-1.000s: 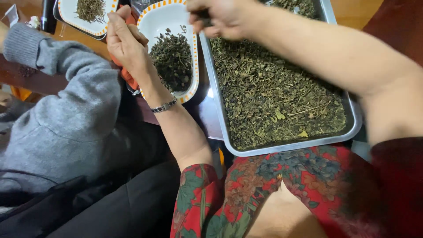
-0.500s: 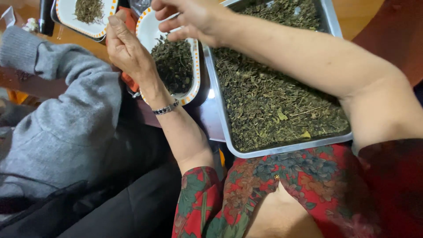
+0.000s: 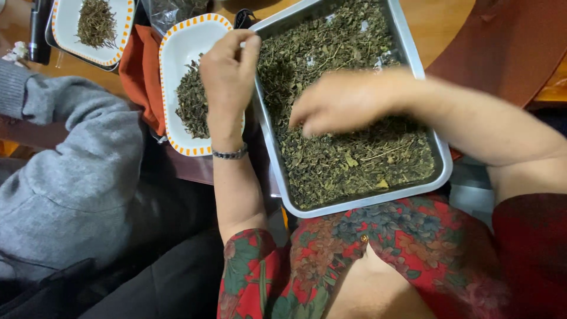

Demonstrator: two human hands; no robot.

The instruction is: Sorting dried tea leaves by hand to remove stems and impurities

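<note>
A rectangular metal tray (image 3: 361, 203) full of dried green leaves and stems rests against my lap. My right hand (image 3: 338, 101) is blurred with motion and lies low over the middle of the leaves, fingertips pointing down into them. My left hand (image 3: 228, 75) hovers over the tray's left rim, between the tray and a white oval dish (image 3: 180, 44) with an orange-dotted rim. Its fingertips are pinched together, and I see nothing between them. A heap of sorted dark leaves (image 3: 192, 103) lies in that dish. A dark beaded bracelet (image 3: 230, 154) circles my left wrist.
A second orange-dotted dish (image 3: 118, 29) with thin stems stands at the top left. An orange cloth (image 3: 139, 77) lies beside the nearer dish. Another person's grey sleeve (image 3: 71, 165) fills the left side. The wooden table (image 3: 440, 23) shows beyond the tray.
My right hand came back from above the white dish and dropped onto the leaves in the tray. My left hand shifted right to the tray's rim. The view also moved.
</note>
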